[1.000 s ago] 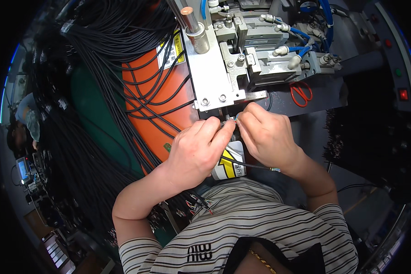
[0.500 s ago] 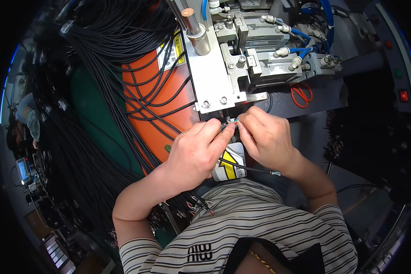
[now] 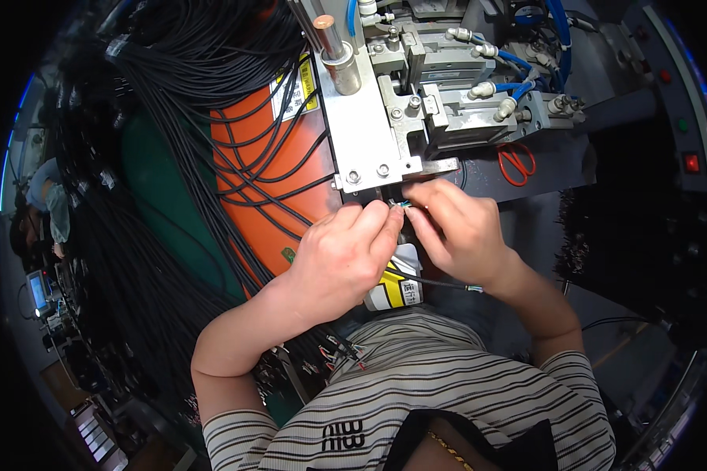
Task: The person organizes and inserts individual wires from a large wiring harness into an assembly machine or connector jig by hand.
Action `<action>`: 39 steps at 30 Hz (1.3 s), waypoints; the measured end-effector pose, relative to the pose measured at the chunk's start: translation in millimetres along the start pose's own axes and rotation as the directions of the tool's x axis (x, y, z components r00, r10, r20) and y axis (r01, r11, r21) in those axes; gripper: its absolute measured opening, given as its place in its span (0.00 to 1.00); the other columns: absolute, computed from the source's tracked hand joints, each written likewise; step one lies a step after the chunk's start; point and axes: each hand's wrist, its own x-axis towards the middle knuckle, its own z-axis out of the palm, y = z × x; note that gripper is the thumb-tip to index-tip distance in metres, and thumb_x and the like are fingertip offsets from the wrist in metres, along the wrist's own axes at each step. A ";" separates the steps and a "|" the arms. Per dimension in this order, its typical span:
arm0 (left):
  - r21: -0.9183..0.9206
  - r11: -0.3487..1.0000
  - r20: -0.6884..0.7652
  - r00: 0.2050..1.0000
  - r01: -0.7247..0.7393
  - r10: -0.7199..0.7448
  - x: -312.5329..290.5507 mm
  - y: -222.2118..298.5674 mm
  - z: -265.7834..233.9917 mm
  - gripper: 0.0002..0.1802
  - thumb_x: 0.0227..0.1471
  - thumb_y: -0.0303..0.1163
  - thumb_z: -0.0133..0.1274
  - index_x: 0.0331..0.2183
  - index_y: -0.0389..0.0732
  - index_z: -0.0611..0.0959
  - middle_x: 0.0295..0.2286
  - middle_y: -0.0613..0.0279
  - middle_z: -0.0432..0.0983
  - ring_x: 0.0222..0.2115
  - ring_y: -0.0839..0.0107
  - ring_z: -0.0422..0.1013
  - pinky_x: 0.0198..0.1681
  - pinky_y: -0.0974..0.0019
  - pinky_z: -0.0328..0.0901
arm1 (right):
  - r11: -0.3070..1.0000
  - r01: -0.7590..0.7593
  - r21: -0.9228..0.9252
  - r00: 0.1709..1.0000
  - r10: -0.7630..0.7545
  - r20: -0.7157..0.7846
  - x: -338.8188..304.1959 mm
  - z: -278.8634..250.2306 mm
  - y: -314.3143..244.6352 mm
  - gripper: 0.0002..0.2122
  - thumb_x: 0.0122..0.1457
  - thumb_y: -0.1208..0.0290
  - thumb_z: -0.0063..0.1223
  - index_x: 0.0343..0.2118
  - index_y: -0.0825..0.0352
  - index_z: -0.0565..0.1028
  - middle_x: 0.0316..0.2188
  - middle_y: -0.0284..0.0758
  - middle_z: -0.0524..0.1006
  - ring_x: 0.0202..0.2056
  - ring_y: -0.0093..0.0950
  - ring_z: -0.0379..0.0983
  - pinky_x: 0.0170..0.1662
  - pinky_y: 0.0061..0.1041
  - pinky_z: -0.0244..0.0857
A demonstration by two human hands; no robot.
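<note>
Thin coloured wires (image 3: pixel 404 205), green and white among them, show between my fingertips just below the metal fixture plate (image 3: pixel 365 133). My left hand (image 3: pixel 346 247) is closed, its thumb and forefinger pinching the wires at the end of a black cable. From the other side, my right hand (image 3: pixel 462 239) bends round the same wires; its thumb is at them and its blurred forefinger is slightly raised. Under my hands a thin black cable (image 3: pixel 432 280) runs right, ending in bare coloured wire ends (image 3: pixel 474 288) by my right wrist. The fingers hide most of the pinched wires.
Pneumatic cylinders (image 3: pixel 471 110) with blue hoses stand behind the plate. Red-handled scissors (image 3: pixel 517 164) lie to the right. Bundles of black cables (image 3: pixel 188 63) cover the orange surface (image 3: pixel 267 157) on the left. A control panel (image 3: pixel 687 125) with lit buttons is at far right.
My right forefinger has lifted up and away from the thumb. The wires at my fingertips now show more green. My left hand stays nearly in place.
</note>
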 end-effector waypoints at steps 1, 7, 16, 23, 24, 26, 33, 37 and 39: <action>0.029 0.999 -0.022 0.999 -0.026 0.027 -0.3 -0.3 0.4 0.19 0.42 0.25 0.53 0.40 0.29 0.78 0.29 0.60 0.67 0.27 0.68 0.68 0.26 0.68 0.67 | 0.999 0.031 0.020 0.997 -0.029 -0.075 0.5 1.3 -2.0 0.04 0.51 0.79 0.57 0.32 0.69 0.77 0.24 0.38 0.76 0.21 0.35 0.74 0.23 0.30 0.67; 0.077 0.997 -0.016 1.000 0.009 -0.008 2.8 4.7 -0.1 0.19 0.41 0.26 0.54 0.39 0.30 0.78 0.29 0.60 0.67 0.27 0.69 0.68 0.27 0.68 0.66 | 0.996 -0.073 -0.044 0.984 0.079 0.157 11.3 -11.0 -3.2 0.04 0.50 0.81 0.57 0.30 0.69 0.76 0.25 0.37 0.77 0.20 0.33 0.74 0.22 0.27 0.66; -0.012 0.999 -0.030 0.999 0.041 -0.041 -1.6 2.5 2.3 0.24 0.40 0.27 0.54 0.44 0.34 0.80 0.27 0.61 0.66 0.26 0.66 0.69 0.27 0.64 0.66 | 0.998 0.016 0.066 0.998 -0.012 -0.067 -0.9 4.4 3.5 0.06 0.49 0.83 0.59 0.32 0.71 0.76 0.27 0.38 0.77 0.20 0.30 0.74 0.23 0.24 0.67; -0.034 0.999 -0.052 0.998 0.030 -0.032 -1.0 0.1 2.8 0.23 0.40 0.25 0.55 0.43 0.33 0.80 0.26 0.61 0.66 0.25 0.66 0.68 0.26 0.65 0.65 | 0.975 -0.110 0.191 0.994 0.112 -0.003 -3.2 1.1 3.5 0.07 0.51 0.83 0.59 0.34 0.73 0.77 0.29 0.35 0.78 0.19 0.18 0.71 0.20 0.16 0.63; -0.033 0.999 -0.052 0.998 0.030 -0.031 -1.1 0.0 3.0 0.23 0.40 0.25 0.55 0.43 0.33 0.80 0.26 0.61 0.66 0.25 0.66 0.68 0.25 0.65 0.65 | 0.975 -0.111 0.192 0.994 0.113 -0.002 -2.9 0.9 3.8 0.07 0.51 0.83 0.59 0.34 0.73 0.77 0.29 0.35 0.78 0.19 0.18 0.71 0.20 0.16 0.63; -0.031 0.999 -0.052 0.998 0.027 -0.028 -1.7 -0.4 3.0 0.23 0.40 0.25 0.55 0.44 0.33 0.80 0.26 0.61 0.66 0.25 0.66 0.68 0.25 0.65 0.65 | 0.973 -0.117 0.197 0.993 0.120 -0.004 -2.5 0.7 3.7 0.06 0.52 0.83 0.59 0.34 0.73 0.77 0.29 0.34 0.78 0.19 0.16 0.70 0.20 0.15 0.62; -0.053 0.998 -0.037 0.999 0.026 -0.028 -1.7 -0.6 1.3 0.23 0.40 0.25 0.55 0.43 0.33 0.80 0.26 0.60 0.67 0.25 0.65 0.68 0.25 0.64 0.65 | 0.975 -0.098 0.199 0.995 0.103 -0.013 -2.8 1.1 5.1 0.06 0.52 0.83 0.58 0.34 0.73 0.78 0.29 0.34 0.78 0.19 0.17 0.70 0.20 0.16 0.62; -0.044 0.999 -0.040 0.999 0.025 -0.027 -0.9 0.0 1.9 0.23 0.40 0.25 0.55 0.44 0.32 0.80 0.27 0.60 0.67 0.25 0.65 0.69 0.26 0.64 0.65 | 0.978 -0.102 0.180 0.994 0.108 -0.026 -1.5 2.0 2.3 0.05 0.52 0.83 0.59 0.33 0.72 0.77 0.28 0.35 0.78 0.19 0.20 0.71 0.20 0.18 0.63; -0.045 0.999 -0.034 0.999 0.028 -0.029 -1.1 0.8 2.2 0.23 0.40 0.25 0.55 0.44 0.33 0.80 0.27 0.60 0.67 0.26 0.65 0.69 0.26 0.64 0.66 | 0.986 -0.073 0.150 0.995 0.081 -0.053 -0.4 0.4 0.9 0.05 0.51 0.82 0.59 0.32 0.72 0.77 0.27 0.36 0.78 0.19 0.23 0.72 0.20 0.19 0.64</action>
